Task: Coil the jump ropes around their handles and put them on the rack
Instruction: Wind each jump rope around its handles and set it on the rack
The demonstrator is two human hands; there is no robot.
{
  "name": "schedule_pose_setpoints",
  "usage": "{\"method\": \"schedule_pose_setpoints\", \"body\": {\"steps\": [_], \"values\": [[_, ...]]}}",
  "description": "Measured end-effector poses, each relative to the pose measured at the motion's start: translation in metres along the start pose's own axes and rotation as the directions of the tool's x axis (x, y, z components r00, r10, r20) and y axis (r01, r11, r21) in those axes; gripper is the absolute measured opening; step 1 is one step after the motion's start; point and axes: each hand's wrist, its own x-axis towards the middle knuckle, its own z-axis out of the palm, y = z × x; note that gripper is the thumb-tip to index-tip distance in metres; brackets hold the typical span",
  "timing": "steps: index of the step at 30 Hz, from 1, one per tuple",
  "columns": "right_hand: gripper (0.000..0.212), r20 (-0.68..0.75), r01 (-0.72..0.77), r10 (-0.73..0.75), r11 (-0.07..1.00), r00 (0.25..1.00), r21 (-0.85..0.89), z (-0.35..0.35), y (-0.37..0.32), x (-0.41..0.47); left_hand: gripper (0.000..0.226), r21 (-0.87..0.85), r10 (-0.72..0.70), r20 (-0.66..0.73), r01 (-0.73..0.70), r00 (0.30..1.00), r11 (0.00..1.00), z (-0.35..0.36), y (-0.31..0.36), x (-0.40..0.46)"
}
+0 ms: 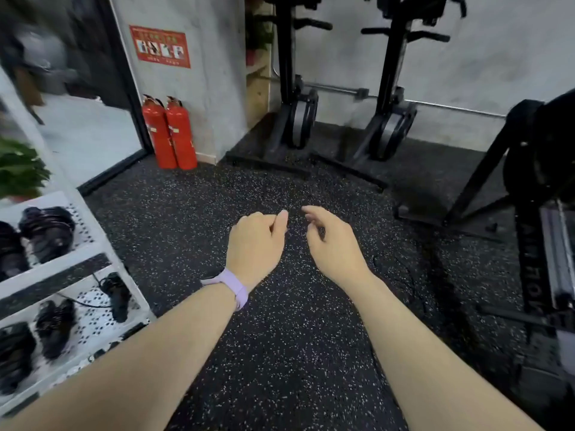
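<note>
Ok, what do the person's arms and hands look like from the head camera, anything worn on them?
Both forearms are bare, no sleeves in view, and both hands are ungloved. The left hand has a lilac wristband strapped round the wrist, like a fitness band. The right hand and its wrist carry nothing: no watch or band.

The floor (280,353) is matt black rubber flecked with white, the rack (93,244) at nine o'clock is white-painted perforated metal, the two fire extinguishers (169,135) at eleven o'clock are glossy red, and the wall (497,57) looks like rough grey concrete.
</note>
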Motion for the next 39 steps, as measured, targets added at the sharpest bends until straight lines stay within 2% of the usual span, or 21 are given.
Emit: {"method": "schedule_pose_setpoints", "body": {"steps": [4, 8, 12, 14, 15, 18, 23, 27, 35, 39], "values": [[0.041, 0.022, -0.181, 0.18, 0.983, 0.983, 0.026, 0.013, 0.083, -0.027, 0.06, 0.021, -0.079, 0.116, 0.077, 0.99, 0.997, 0.074, -0.015, -0.016], [0.042, 0.057, -0.268, 0.266, 0.963, 0.962, 0.024, 0.028, 0.146, -0.042, 0.044, 0.1, -0.113, 0.221, 0.093, 0.969, 0.991, 0.135, -0.045, -0.027], [0.044, 0.086, -0.313, 0.312, 0.95, 0.946, -0.008, 0.046, 0.198, -0.041, 0.062, 0.188, -0.151, 0.265, 0.103, 0.952, 0.977, 0.182, -0.066, -0.03], [0.043, 0.107, -0.326, 0.327, 0.945, 0.939, -0.03, 0.057, 0.219, -0.041, 0.062, 0.224, -0.163, 0.284, 0.1, 0.945, 0.97, 0.205, -0.077, -0.03], [0.043, 0.116, -0.327, 0.329, 0.944, 0.937, -0.042, 0.062, 0.23, -0.041, 0.056, 0.227, -0.165, 0.301, 0.098, 0.939, 0.969, 0.217, -0.084, -0.03], [0.044, 0.146, -0.326, 0.333, 0.943, 0.932, -0.067, 0.082, 0.258, -0.044, 0.018, 0.248, -0.182, 0.364, 0.093, 0.913, 0.964, 0.249, -0.102, -0.036], [0.045, 0.214, -0.338, 0.358, 0.933, 0.909, -0.124, 0.116, 0.305, -0.058, 0.027, 0.293, -0.143, 0.401, 0.021, 0.905, 0.956, 0.3, -0.132, -0.052], [0.046, 0.258, -0.385, 0.404, 0.915, 0.878, -0.123, 0.144, 0.338, -0.073, 0.042, 0.28, -0.183, 0.416, 0.066, 0.891, 0.958, 0.329, -0.153, -0.069], [0.045, 0.292, -0.492, 0.508, 0.86, 0.81, -0.132, 0.17, 0.361, -0.1, 0.038, 0.37, -0.178, 0.566, -0.055, 0.805, 0.928, 0.348, -0.186, -0.095], [0.044, 0.264, -0.522, 0.543, 0.839, 0.797, -0.153, 0.165, 0.371, -0.104, 0.035, 0.335, -0.142, 0.569, -0.071, 0.81, 0.94, 0.355, -0.179, -0.088]]}}
